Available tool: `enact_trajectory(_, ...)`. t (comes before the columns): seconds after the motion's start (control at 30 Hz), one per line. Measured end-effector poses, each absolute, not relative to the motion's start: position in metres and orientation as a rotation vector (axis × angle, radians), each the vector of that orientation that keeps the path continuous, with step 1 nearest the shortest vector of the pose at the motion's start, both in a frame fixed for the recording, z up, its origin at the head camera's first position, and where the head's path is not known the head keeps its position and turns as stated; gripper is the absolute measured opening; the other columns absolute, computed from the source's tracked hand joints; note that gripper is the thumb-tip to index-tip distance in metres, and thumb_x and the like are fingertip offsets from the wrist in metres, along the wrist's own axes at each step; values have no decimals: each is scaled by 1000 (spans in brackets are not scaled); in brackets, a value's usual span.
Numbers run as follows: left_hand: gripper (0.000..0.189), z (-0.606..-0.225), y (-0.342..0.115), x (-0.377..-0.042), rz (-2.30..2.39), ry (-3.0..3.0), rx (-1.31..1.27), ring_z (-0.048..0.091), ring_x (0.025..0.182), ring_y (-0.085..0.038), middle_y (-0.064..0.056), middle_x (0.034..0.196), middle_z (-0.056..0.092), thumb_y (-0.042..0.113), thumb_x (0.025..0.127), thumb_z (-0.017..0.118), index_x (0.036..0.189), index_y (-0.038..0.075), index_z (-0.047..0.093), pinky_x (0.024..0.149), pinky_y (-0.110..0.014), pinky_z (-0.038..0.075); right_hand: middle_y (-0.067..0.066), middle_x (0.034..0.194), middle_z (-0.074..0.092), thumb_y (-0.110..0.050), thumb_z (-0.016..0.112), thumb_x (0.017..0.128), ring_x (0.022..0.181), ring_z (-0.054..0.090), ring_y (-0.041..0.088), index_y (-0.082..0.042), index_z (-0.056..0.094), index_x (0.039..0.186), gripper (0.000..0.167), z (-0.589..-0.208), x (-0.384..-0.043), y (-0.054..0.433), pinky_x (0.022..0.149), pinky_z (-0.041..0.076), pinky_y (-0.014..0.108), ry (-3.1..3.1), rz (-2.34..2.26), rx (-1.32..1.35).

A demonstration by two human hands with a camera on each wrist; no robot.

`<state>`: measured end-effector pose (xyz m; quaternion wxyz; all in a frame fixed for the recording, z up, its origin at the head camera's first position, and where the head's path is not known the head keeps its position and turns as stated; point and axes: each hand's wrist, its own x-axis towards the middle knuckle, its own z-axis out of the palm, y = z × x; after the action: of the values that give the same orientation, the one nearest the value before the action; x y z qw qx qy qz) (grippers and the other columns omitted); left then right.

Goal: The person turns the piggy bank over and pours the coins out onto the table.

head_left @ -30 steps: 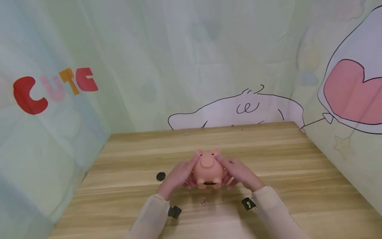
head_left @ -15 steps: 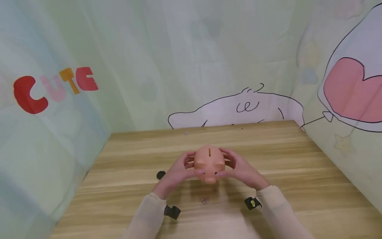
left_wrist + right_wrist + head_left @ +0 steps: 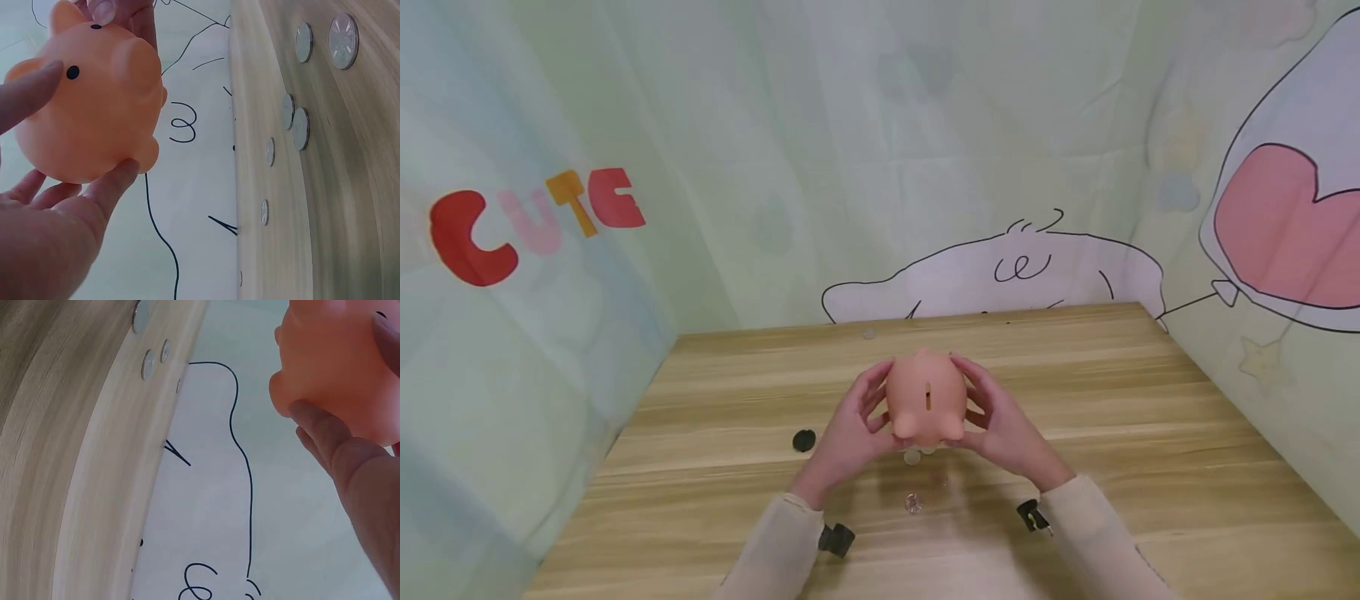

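Both hands hold a pink piggy bank [image 3: 927, 396] above the wooden table. My left hand [image 3: 850, 427] grips its left side and my right hand [image 3: 1011, 429] its right side, thumbs near the face. In the head view the coin slot faces the camera; the face shows in the left wrist view. Beneath the bank lie coins, one silver coin [image 3: 912, 457] by its lower edge and another coin [image 3: 913, 502] nearer me. A blurred coin-like spot shows between them. Several coins, including a large coin [image 3: 344, 41], stand out in the left wrist view. The bank's underside is hidden.
A round black stopper-like disc [image 3: 804, 440] lies on the table left of the hands. Near the back edge is a small coin [image 3: 868, 334]. Printed curtains [image 3: 760, 167] enclose the wooden table [image 3: 715, 517] at the back and sides.
The piggy bank has tipped, from face and underside opening toward the camera to slot toward it. More coins now show on the table beneath it. Both hands kept their hold.
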<state>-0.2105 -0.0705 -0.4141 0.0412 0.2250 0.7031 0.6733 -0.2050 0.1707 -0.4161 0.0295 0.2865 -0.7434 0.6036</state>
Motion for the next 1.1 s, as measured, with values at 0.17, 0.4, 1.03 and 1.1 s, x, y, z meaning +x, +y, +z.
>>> enact_trajectory(0.17,95,-413,-68,-210,2075,2163,697,33,142,-24,2,157,33,-8,75,83,152,21,35,106,-39,39,7,160,27,9,81,76,141,34,38,-13,29,155,97,-416,-205,172,101,42,46,-2279,1843,892)
enact_trajectory(0.4,95,-414,-68,-207,2053,2188,651,36,141,-26,2,155,35,-5,74,85,151,23,37,104,-40,41,7,159,28,8,81,76,140,35,38,-13,28,155,97,-419,-202,173,100,43,45,-2293,1859,878)
enact_trajectory(1.03,47,-415,-75,-210,1841,2257,459,63,84,-28,-15,105,57,40,102,56,136,8,53,74,-41,56,21,113,61,-38,60,100,86,67,31,1,46,141,58,-415,-200,178,56,58,47,-2558,2131,415)
enact_trajectory(1.1,51,-415,-72,-210,1807,2307,400,61,76,-26,-11,95,59,49,101,52,131,9,55,71,-39,54,19,98,66,-49,53,101,78,67,31,4,55,130,60,-413,-202,177,52,57,43,-2599,2115,368)
